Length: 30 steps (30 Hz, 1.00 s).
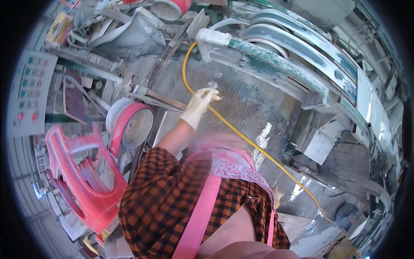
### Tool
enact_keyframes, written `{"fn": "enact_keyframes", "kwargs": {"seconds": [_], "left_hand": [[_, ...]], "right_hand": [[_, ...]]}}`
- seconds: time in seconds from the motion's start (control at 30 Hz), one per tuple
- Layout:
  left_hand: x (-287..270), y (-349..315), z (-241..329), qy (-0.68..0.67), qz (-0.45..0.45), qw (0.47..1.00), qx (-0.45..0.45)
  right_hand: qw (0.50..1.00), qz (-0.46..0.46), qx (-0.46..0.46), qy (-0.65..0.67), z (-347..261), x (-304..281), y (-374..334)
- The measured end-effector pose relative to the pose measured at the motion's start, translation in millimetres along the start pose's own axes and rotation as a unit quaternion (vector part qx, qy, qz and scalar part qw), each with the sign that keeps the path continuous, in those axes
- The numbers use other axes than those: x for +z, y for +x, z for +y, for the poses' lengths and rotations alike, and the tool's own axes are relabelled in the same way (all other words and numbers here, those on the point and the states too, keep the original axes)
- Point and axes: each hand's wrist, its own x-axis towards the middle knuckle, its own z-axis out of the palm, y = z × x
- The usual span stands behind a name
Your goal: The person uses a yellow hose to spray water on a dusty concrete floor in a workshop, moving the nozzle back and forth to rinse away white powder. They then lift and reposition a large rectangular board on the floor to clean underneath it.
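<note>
My left hand (202,102), in a cream rubber glove, is stretched out ahead of my body above the floor. Its fingers are bent and pressed together; whatever they may hold is hidden. A yellow hose (235,128) passes behind the glove, and I cannot tell whether the hand touches it. Of my right hand (277,197) only a small cream patch of glove shows beside my plaid shirt, its fingers hidden. A pink apron (207,203) covers my front, blurred at the waist.
A red moulded frame (82,172) and a round container with a pink band (131,123) stand at left, near a button panel (32,93). A dusty machine with large curved guards (297,47) runs along the right. The hose trails over the wet, stained floor (254,99).
</note>
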Motion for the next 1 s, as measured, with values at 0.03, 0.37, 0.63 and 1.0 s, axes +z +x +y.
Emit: {"fn": "enact_keyframes", "kwargs": {"seconds": [0.03,0.37,0.63,1.0], "left_hand": [[-17,-2,-6,-0.015,0.034,0.999,0.021],[-131,-43,-4,-0.196,0.302,0.931,0.065],[-206,-28,30,-0.174,0.342,0.910,0.157],[-240,-69,31,-0.128,0.508,0.820,0.231]], "right_hand": [[0.983,-0.003,0.085,0.161,-22,-31,16],[0.866,0.202,-0.330,0.317,-392,-257,78],[0.796,0.315,-0.515,0.055,-620,-255,141],[0.784,0.374,-0.477,-0.135,-673,-194,209]]}}
